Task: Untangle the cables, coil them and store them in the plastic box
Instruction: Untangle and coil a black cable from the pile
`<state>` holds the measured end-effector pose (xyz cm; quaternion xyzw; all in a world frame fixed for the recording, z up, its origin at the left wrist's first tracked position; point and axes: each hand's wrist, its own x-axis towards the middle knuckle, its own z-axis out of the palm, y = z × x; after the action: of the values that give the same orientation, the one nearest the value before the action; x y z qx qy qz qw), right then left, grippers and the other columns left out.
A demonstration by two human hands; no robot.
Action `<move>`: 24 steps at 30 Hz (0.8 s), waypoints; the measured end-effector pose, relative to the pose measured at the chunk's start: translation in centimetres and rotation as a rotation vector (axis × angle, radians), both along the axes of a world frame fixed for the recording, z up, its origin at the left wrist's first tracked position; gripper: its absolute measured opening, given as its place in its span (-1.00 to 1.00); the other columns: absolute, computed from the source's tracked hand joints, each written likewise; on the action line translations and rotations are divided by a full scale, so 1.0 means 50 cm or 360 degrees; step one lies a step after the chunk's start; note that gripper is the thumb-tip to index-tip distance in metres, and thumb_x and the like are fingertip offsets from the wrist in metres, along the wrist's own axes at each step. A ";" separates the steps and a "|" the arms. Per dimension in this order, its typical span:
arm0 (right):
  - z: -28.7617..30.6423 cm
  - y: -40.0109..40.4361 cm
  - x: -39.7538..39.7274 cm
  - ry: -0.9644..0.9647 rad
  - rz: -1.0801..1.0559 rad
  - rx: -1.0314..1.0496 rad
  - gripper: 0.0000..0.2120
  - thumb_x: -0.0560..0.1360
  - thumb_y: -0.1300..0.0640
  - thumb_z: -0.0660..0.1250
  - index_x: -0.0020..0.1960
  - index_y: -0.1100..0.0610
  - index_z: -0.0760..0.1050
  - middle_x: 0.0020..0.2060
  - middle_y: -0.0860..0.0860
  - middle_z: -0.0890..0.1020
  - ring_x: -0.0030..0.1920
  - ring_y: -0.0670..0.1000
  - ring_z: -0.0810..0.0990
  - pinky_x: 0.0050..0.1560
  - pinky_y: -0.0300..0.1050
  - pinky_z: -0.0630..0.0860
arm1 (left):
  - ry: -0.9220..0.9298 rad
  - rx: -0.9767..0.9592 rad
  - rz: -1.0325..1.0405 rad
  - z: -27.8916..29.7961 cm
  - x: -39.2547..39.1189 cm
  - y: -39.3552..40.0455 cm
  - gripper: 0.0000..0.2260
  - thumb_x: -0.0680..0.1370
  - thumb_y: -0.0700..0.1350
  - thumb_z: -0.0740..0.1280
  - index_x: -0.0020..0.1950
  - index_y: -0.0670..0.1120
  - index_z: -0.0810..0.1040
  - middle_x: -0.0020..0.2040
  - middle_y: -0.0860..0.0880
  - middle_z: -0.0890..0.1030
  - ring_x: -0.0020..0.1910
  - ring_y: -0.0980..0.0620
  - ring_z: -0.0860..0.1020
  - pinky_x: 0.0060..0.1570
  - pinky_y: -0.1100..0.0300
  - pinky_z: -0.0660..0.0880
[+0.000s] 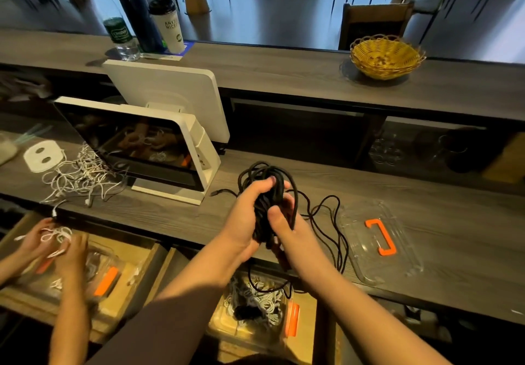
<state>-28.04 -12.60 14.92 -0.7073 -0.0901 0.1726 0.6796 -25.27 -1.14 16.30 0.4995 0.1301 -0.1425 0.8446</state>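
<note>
Both hands clamped on one black cable bundle (267, 194), held above the table (170, 211) edge. Left hand (247, 217) wraps it from the left, right hand (284, 222) pinches it with the thumb in front. Loose black strands trail right onto the table, toward the clear lid (377, 239) with orange handle. Plastic box (255, 308) sits below in an open drawer, holding white coiled cables (261, 299). Second person's hands far left work a white cable.

Box lid (377, 239) perhaps obstructing rightward.
</note>
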 end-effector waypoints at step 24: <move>0.114 -0.094 0.023 0.0060 0.0588 -0.0454 -0.97 0.52 0.24 0.34 -0.05 0.18 0.55 -0.35 -0.06 0.57 -0.36 -0.12 0.52 -0.31 -0.28 0.49 | -0.0662 0.1596 -0.0729 0.152 -0.073 0.042 -0.31 0.21 0.54 0.37 0.26 0.29 0.45 0.14 0.24 0.56 0.10 0.31 0.54 0.08 0.25 0.57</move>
<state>-26.88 -17.30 20.64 -0.7644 -0.1801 0.3182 0.5311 -28.90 0.95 23.92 0.8708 -0.0981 -0.1414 0.4606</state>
